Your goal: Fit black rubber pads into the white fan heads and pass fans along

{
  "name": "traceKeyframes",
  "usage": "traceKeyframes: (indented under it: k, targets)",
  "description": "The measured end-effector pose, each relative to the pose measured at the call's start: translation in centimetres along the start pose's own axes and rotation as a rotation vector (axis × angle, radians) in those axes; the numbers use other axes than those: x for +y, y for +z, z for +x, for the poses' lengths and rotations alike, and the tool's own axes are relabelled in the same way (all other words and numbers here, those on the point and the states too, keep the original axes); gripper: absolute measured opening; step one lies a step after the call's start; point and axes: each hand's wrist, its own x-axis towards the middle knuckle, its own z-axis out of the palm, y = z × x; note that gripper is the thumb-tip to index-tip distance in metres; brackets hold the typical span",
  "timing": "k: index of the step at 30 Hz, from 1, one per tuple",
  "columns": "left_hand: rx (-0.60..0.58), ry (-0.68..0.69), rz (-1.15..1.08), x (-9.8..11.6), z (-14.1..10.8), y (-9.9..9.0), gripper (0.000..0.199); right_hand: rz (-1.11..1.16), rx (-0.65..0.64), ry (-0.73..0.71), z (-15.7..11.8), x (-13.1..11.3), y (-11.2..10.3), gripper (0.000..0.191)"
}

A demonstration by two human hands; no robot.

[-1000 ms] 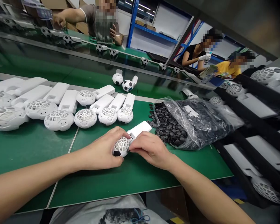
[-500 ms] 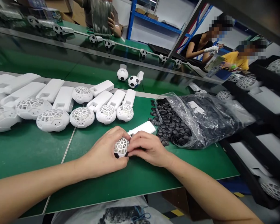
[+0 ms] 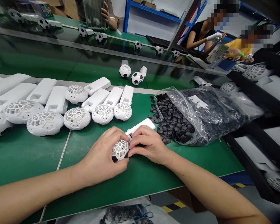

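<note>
My left hand is closed around the ball-shaped head of a white handheld fan, its openwork grille facing up. The fan's handle points away to the upper right, behind my right hand. Dark patches show low on the ball, one at its lower left. My right thumb and fingers pinch at the ball's right side, against a small black patch mostly hidden by the fingertips. To the right, loose black patches spill out of a clear plastic bag.
Several white handheld fans lie in rows at the left. Beyond the bench edge, two fans with black patches rest on a green surface. Black trays holding white fans stand at the right. Co-workers sit across the line.
The view has shifted slightly. Both hands keep their grip on the fan, and the ball is turned a little, with its grille tilted more towards me.
</note>
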Motion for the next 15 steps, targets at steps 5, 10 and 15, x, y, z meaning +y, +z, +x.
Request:
traceKeyframes:
  k: [5,10,15]
  targets:
    - [0.004,0.022,0.040,0.1,-0.1,0.2,0.026,-0.014,-0.085,-0.036,0.5,0.5,-0.1,0.032]
    - [0.020,-0.002,0.018,0.0,-0.1,0.3,0.020,0.046,-0.131,0.020,1.1,0.2,-0.3,0.029]
    - [0.058,0.012,0.009,-0.1,-0.2,0.4,0.025,0.062,-0.148,-0.037,1.0,0.1,-0.8,0.023]
